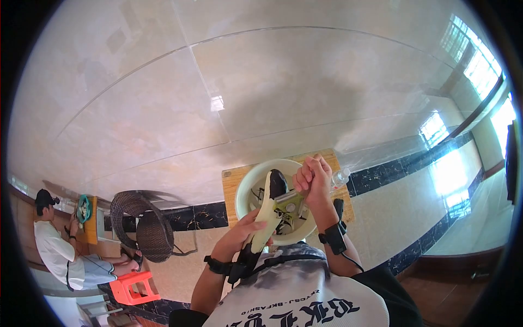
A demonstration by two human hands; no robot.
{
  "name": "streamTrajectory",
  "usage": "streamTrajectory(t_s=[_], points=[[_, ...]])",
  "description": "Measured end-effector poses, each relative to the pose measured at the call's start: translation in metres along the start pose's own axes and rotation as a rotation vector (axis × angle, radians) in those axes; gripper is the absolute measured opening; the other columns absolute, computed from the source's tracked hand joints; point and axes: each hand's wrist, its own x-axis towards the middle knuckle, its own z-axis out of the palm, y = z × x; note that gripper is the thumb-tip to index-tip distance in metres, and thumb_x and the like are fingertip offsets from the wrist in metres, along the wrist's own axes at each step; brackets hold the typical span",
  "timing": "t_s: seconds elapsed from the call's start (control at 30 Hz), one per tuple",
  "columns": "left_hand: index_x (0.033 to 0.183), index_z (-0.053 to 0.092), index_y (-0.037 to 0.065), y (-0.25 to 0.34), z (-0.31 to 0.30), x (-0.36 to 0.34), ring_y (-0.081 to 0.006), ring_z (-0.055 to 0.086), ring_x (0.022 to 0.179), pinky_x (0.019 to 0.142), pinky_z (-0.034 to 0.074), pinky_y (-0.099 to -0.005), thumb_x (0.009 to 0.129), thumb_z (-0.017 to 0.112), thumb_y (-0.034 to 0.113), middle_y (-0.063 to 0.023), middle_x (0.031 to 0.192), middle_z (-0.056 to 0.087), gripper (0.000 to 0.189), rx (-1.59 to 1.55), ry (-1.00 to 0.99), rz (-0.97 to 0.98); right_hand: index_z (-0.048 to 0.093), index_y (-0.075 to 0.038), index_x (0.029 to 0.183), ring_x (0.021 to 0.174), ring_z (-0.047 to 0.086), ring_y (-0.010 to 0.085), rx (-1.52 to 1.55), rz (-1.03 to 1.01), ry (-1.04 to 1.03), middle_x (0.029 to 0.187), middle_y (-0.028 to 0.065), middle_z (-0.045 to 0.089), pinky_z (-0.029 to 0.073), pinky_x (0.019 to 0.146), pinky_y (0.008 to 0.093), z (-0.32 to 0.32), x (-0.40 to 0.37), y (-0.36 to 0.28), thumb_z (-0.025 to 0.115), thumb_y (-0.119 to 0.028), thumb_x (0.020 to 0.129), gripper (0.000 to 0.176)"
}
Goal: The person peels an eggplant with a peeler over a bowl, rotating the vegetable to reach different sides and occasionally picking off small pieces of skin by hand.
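My left hand (245, 231) is wrapped round the pale body of a long black and cream object (267, 218), which slants over a white basin (246, 188). A metal and green part (291, 207) juts from that object to the right, over the basin. My right hand (314, 177) is closed at the basin's right side, at the end of a grey bar-like part; what its fingers grip is hidden. Several dark, thin pieces lie in the basin. Beside my right wrist lies a clear plastic bottle (340, 178).
The basin stands on a wooden table (231, 180) against a tiled wall. To the left are a dark woven chair (154, 235) and a red stool (134, 288). Further left, a person in a white shirt (57, 253) sits by a small table with a teal basin (84, 209).
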Motion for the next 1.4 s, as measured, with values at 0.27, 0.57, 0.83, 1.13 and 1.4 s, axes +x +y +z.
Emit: streamTrajectory(t_s=[0.27,0.57,0.83,1.13,1.4], points=[[0.152,0.038,0.006,0.002,0.006,0.006,-0.0195,0.069,0.07,0.063,0.06,-0.0336,0.103,0.057,0.02,-0.0112,0.099,0.065,0.055,0.046,0.08,-0.037,0.04,-0.012,0.074,0.038,0.038,0.0128,-0.068,-0.004,0.026,0.056,-0.0001,0.038,0.038,0.035,0.0315,0.016,-0.007,0.011,0.055,-0.009,0.102,0.031],[0.153,0.037,0.005,0.0,0.008,0.008,-0.0178,0.067,0.064,0.056,0.059,-0.0325,0.103,0.056,0.015,-0.0101,0.094,0.065,0.055,0.163,0.122,0.023,0.039,-0.01,0.075,0.038,0.04,0.0132,-0.199,-0.058,0.04,0.054,0.0007,0.038,0.04,0.034,0.0331,0.02,-0.006,0.013,0.057,-0.003,0.1,0.032],[0.153,0.039,0.004,-0.008,-0.004,-0.003,-0.015,0.067,0.066,0.056,0.059,-0.0291,0.101,0.061,0.02,-0.0093,0.098,0.065,0.058,0.199,0.134,-0.05,0.04,-0.008,0.074,0.04,0.043,0.0134,-0.31,-0.218,0.119,0.055,0.001,0.042,0.041,0.037,0.0325,0.009,0.012,-0.002,0.059,-0.004,0.1,0.032],[0.153,0.04,0.008,0.017,0.015,-0.011,-0.0125,0.066,0.072,0.06,0.058,-0.0286,0.101,0.064,0.027,-0.0066,0.106,0.064,0.06,0.23,0.081,-0.056,0.042,-0.011,0.076,0.042,0.041,0.0135,-0.135,-0.268,0.251,0.056,0.0008,0.041,0.039,0.04,0.0325,-0.04,0.038,-0.024,0.061,-0.007,0.099,0.03],[0.147,0.048,0.007,0.004,0.007,0.008,-0.0105,0.066,0.075,0.061,0.06,-0.0271,0.101,0.063,0.03,-0.0056,0.105,0.065,0.054,0.336,0.22,-0.053,0.041,-0.012,0.074,0.042,0.04,0.0137,-0.09,-0.161,0.133,0.056,0.0006,0.041,0.039,0.039,0.0328,-0.027,0.021,-0.012,0.059,-0.008,0.1,0.031]])
